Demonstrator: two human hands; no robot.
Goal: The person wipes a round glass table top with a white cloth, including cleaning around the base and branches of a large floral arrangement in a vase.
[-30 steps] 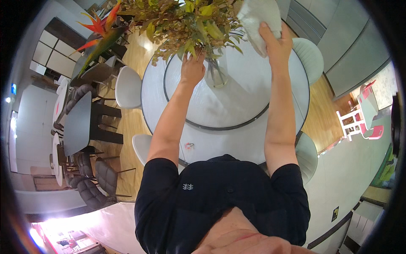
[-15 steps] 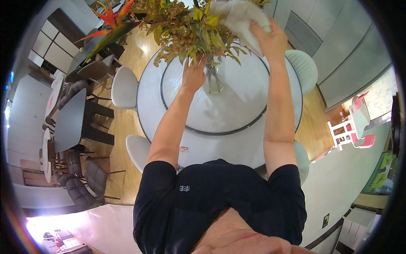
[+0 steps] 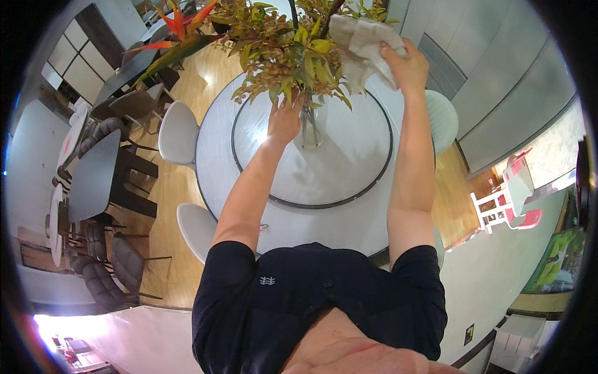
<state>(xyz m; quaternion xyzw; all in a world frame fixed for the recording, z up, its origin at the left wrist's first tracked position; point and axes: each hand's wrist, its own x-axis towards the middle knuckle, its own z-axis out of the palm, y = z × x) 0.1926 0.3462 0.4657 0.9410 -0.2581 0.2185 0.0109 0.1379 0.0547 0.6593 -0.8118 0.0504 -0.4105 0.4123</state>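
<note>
A clear glass vase [image 3: 313, 132] stands on the round turntable and holds a bushy arrangement of yellow-green leaves and berries [image 3: 280, 53]. My left hand [image 3: 286, 121] is at the vase's left side, just under the foliage. Its fingers are stretched upward and the tips reach the lower leaves; whether they press on the glass I cannot tell. Over at the right edge of the foliage, my right hand [image 3: 406, 67] grips a crumpled white cloth [image 3: 364, 47]. The cloth hangs against the leaves, above the table's far right side.
The white turntable [image 3: 330, 177] with its dark rim sits on a round white table [image 3: 218, 156]. Pale chairs [image 3: 179, 134] surround it. An orange bird-of-paradise flower [image 3: 177, 28] sticks out leftward. Dark tables [image 3: 93, 174] stand at left, a pink-and-white high chair [image 3: 514, 193] at right.
The cloth and my right hand have shifted slightly down and to the right. My left hand remains by the vase. The whole view has shifted a little.
</note>
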